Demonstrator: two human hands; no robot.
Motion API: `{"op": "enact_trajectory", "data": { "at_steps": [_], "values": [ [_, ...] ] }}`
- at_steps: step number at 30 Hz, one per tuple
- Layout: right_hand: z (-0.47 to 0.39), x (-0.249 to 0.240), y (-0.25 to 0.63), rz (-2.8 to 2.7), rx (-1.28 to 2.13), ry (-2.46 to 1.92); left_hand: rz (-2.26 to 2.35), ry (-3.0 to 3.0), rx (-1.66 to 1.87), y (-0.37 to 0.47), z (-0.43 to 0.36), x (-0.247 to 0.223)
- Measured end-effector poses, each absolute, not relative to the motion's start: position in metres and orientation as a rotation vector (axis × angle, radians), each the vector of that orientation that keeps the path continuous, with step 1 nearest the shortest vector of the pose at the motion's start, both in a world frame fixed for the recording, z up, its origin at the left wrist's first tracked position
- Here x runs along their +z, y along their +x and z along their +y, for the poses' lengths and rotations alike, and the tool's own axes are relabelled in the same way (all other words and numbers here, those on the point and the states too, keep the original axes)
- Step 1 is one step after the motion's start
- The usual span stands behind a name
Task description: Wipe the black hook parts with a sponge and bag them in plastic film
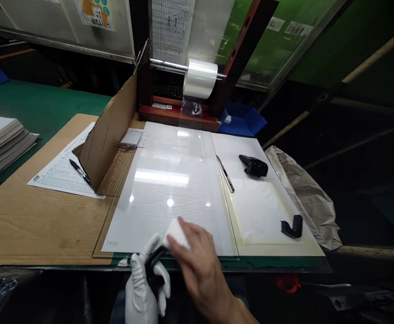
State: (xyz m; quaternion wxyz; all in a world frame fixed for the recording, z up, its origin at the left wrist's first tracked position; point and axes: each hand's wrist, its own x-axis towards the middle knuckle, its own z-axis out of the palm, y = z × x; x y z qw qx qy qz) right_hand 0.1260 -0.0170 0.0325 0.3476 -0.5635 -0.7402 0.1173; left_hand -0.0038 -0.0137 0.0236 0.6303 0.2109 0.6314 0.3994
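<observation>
My left hand (143,283), in a white glove, is wrapped round a curved black plastic part (155,263) at the front edge of the table. Bare, my right hand (199,258) pinches a white block-like pad (177,234), whose lower edge meets or nearly meets the top of the black part. What the pad is made of I cannot tell. Beyond both hands lies a glass sheet (156,193) over white paper. To the right, a hook-shaped black piece (293,227) and a larger black part (254,166) rest on a white surface.
A clear film roll (201,78) hangs on a rod in a red-brown stand. A bent cardboard panel (111,135) rises left of the glass. A craft knife or pen-like tool (226,174) lies right. A black pen (79,172) rests on a printed form (60,175).
</observation>
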Motion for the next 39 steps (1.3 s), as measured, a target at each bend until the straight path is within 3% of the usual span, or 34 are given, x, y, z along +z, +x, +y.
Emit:
{"op": "enact_trajectory", "data": {
  "at_steps": [16,21,31,34,39],
  "values": [
    [-0.026,0.021,0.137,-1.717,0.248,-1.841,1.496,0.601,0.871,-0.01,-0.021,0.022],
    [-0.029,0.028,0.127,-1.931,0.247,-1.55,1.48,0.665,0.891,-0.014,-0.024,0.028],
    [-0.023,0.028,0.13,-1.846,0.247,-1.651,1.437,0.76,0.881,-0.019,-0.021,0.026],
    [-0.022,0.039,0.148,-1.614,0.599,-1.723,1.405,0.791,0.826,-0.033,-0.011,0.025],
    [-0.018,0.075,0.163,-1.055,1.752,-1.36,1.361,0.923,0.812,-0.054,0.001,0.036]
  ]
}}
